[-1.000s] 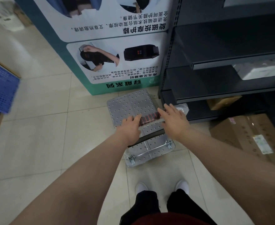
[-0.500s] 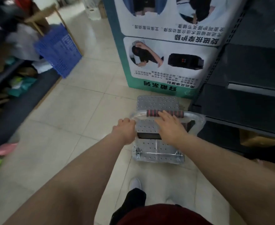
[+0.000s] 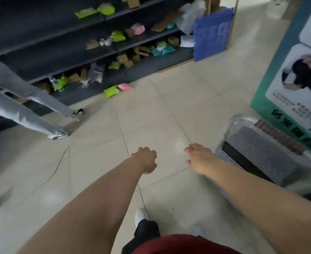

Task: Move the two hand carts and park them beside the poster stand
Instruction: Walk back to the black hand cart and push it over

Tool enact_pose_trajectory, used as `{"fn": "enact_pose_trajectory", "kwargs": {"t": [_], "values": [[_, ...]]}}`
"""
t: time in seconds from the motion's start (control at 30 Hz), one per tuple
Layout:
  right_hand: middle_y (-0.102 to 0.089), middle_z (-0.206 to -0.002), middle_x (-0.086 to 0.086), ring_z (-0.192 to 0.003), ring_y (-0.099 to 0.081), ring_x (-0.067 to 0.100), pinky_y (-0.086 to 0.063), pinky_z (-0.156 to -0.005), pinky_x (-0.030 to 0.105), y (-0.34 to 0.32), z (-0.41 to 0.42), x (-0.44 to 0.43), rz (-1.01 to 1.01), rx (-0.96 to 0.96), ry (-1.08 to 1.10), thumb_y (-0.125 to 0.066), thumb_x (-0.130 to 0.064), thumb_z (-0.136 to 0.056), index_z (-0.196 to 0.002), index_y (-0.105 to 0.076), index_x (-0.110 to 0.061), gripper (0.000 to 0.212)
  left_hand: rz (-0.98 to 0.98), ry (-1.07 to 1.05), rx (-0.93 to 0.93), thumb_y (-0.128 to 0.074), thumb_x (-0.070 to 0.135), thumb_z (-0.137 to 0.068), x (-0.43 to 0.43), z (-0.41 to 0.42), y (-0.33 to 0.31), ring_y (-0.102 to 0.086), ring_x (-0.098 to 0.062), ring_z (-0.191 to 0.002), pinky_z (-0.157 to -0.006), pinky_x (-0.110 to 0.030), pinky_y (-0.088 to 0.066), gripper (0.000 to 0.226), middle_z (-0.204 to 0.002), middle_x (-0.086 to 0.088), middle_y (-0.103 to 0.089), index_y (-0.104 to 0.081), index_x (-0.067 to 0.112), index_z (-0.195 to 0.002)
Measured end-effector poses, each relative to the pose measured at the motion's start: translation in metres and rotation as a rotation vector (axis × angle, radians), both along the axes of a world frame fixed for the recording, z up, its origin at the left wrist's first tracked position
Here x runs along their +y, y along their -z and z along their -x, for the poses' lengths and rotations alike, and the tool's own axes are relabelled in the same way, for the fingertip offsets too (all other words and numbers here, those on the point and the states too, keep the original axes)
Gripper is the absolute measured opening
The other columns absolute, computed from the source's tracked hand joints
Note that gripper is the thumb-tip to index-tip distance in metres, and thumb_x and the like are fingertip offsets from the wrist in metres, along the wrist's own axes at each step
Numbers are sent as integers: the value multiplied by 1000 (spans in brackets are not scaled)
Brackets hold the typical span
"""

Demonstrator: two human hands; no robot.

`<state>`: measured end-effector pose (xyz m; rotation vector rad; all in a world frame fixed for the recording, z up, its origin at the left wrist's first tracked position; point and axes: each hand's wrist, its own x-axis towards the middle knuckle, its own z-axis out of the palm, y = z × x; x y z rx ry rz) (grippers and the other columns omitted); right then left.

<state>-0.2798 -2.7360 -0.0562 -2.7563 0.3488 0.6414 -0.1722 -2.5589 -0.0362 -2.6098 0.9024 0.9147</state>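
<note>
Your left hand (image 3: 145, 160) is curled into a loose fist and your right hand (image 3: 199, 158) is spread flat with fingers extended; both hang over bare floor tile (image 3: 151, 114) and hold nothing. The hand cart (image 3: 261, 153), a perforated grey platform with its handle folded over it, stands just beside the poster stand (image 3: 297, 92), touching or nearly touching its green base, to the right of your right hand. Well apart from the poster stand, across the aisle, the dark shelving (image 3: 68, 46) holds scattered green, pink and teal pouches and brown cartons, with a blue crate (image 3: 212, 32) leaning at its end.
</note>
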Motion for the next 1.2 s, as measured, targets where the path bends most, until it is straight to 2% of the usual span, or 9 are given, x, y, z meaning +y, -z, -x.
{"fn": "enact_pose_trajectory", "kwargs": {"t": [0.27, 0.53, 0.73, 1.0, 1.13, 1.2], "values": [[-29, -151, 9, -140, -25, 26, -26, -112, 42, -16, -60, 160, -5, 22, -371, -40, -32, -97, -143, -34, -14, 50, 48, -417, 5, -49, 33, -94, 191, 18, -8, -34, -32, -130, -103, -47, -39, 46, -141, -12, -41, -44, 19, -138], [-40, -144, 7, -133, -36, 27, -34, -106, 43, -29, -83, 402, 18, -6, -693, -42, -35, -94, -136, -44, -15, 46, 45, -782, 16, -44, 44, -95, 430, 64, -13, -34, -33, -131, -107, -48, -36, 48, -141, -13, -43, -48, 20, -136], [-42, -143, 6, -131, -39, 28, -38, -103, 44, -33, -85, 570, 74, 20, -978, -41, -37, -95, -135, -45, -19, 44, 45, -1040, -26, -41, 44, -97, 594, 107, -28, -35, -33, -130, -105, -45, -36, 48, -138, -14, -44, -48, 17, -136], [-42, -143, 5, -133, -38, 28, -38, -103, 45, -47, -85, 759, 86, -33, -1310, -43, -39, -96, -137, -42, -21, 45, 34, -1393, -63, -40, 44, -98, 735, 183, -47, -35, -32, -130, -104, -38, -34, 48, -140, -14, -44, -48, 16, -136], [-40, -145, 5, -134, -37, 27, -37, -105, 44, -40, -88, 832, 87, -13, -1448, -43, -40, -96, -139, -41, -22, 47, 11, -1504, -35, -38, 42, -99, 779, 195, -45, -38, -30, -128, -97, -33, -32, 47, -136, -15, -48, -52, 10, -131], [-41, -145, 6, -133, -38, 28, -36, -105, 43, -36, -97, 865, 94, -16, -1511, -43, -41, -96, -139, -41, -21, 47, 4, -1574, -25, -39, 43, -99, 801, 191, -40, -37, -32, -128, -100, -36, -34, 47, -137, -15, -47, -51, 12, -132]]}}
